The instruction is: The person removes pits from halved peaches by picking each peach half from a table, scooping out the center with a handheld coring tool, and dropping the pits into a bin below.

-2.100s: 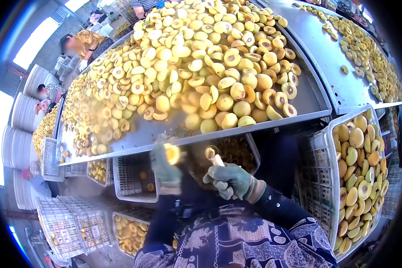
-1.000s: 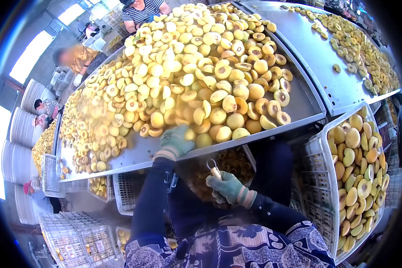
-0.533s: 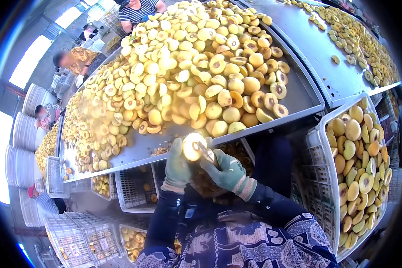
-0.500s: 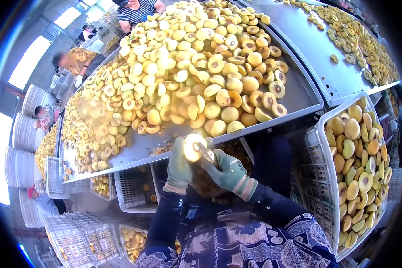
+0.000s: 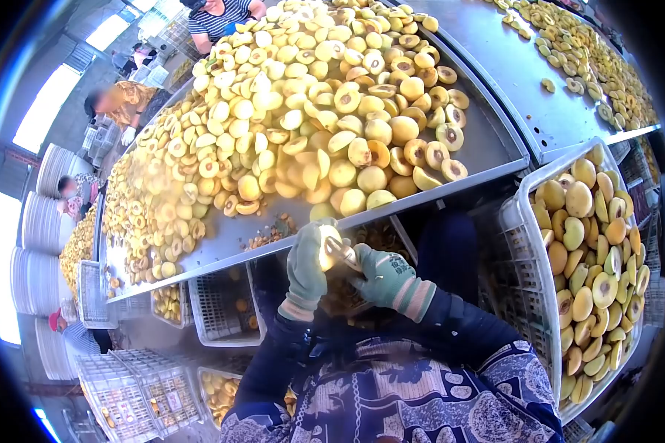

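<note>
Just off the near edge of the metal table, my gloved left hand is closed around a pale yellow fruit half, its cut side facing right. My gloved right hand grips a small tool, whose metal loop touches the cut face of the fruit. The exact contact at the pit is too bright to make out. Behind both hands, a large pile of halved yellow fruit covers much of the table.
A full crate of fruit halves stands at the right. Left of my legs are a crate and stacked crates. A second table holds more fruit. Co-workers are at the upper left. Small scraps lie near the table edge.
From reaching onto the pile, my left hand has come back with a fruit half to meet the tool. Since the last half second, both hands have turned slightly and the view has shifted a little.
</note>
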Demonstrator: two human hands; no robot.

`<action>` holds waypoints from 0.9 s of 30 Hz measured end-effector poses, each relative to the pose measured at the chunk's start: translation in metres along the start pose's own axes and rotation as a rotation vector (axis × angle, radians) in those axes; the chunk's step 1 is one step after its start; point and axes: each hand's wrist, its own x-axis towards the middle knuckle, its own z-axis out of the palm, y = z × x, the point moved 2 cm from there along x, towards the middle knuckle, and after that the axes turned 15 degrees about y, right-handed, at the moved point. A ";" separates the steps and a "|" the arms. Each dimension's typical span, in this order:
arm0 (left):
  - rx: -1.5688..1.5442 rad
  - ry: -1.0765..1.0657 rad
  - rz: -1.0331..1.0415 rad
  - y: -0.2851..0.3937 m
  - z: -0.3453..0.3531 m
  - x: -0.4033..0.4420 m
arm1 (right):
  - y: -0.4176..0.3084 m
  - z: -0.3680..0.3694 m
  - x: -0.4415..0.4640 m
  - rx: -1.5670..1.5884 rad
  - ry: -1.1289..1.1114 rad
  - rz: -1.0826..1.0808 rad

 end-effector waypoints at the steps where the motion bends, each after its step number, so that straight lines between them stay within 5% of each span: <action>1: -0.002 -0.005 -0.014 0.000 0.001 0.001 | 0.001 0.003 -0.001 0.085 0.014 0.034; 3: -0.005 0.033 -0.012 0.002 0.005 -0.001 | 0.004 0.012 -0.002 0.252 0.041 0.101; 11: 0.012 0.029 -0.009 -0.003 0.004 -0.001 | -0.002 -0.005 0.003 -0.001 -0.119 0.117; 14: 0.273 -0.057 0.204 -0.020 -0.011 0.015 | 0.002 -0.009 0.007 -0.008 -0.170 0.132; 18: 0.056 -0.028 -0.003 -0.013 0.002 0.009 | 0.015 0.015 0.001 0.388 -0.009 0.177; 27: -0.509 -0.138 -0.253 0.012 0.013 -0.001 | 0.014 0.010 -0.007 0.029 0.122 0.096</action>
